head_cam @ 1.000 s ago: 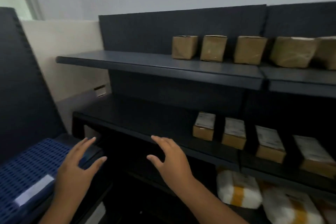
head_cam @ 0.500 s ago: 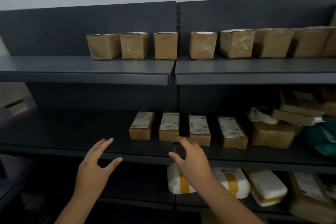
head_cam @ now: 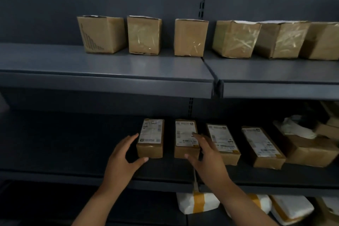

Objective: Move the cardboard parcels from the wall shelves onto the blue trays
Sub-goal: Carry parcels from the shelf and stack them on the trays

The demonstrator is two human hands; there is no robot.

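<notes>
Several flat cardboard parcels with white labels lie in a row on the middle shelf [head_cam: 55,152]. My left hand [head_cam: 122,161] is open around the left side of the leftmost parcel [head_cam: 150,138], thumb at its front corner, fingers by its left edge. My right hand [head_cam: 207,154] is open at the right side of the second parcel [head_cam: 185,137], fingertips resting on its label. Neither parcel is lifted. Upright cardboard boxes [head_cam: 190,37] stand in a row on the upper shelf [head_cam: 110,68]. No blue tray is in view.
More labelled parcels [head_cam: 260,145] and a pile of mixed packages [head_cam: 308,145] fill the middle shelf to the right. White bags with yellow tape [head_cam: 198,202] lie on the bottom shelf. The left part of each shelf is bare.
The view has swung right from the blue tray to face the shelves and moved closer. Both hands have reached forward and up to the two leftmost parcels on the middle shelf.
</notes>
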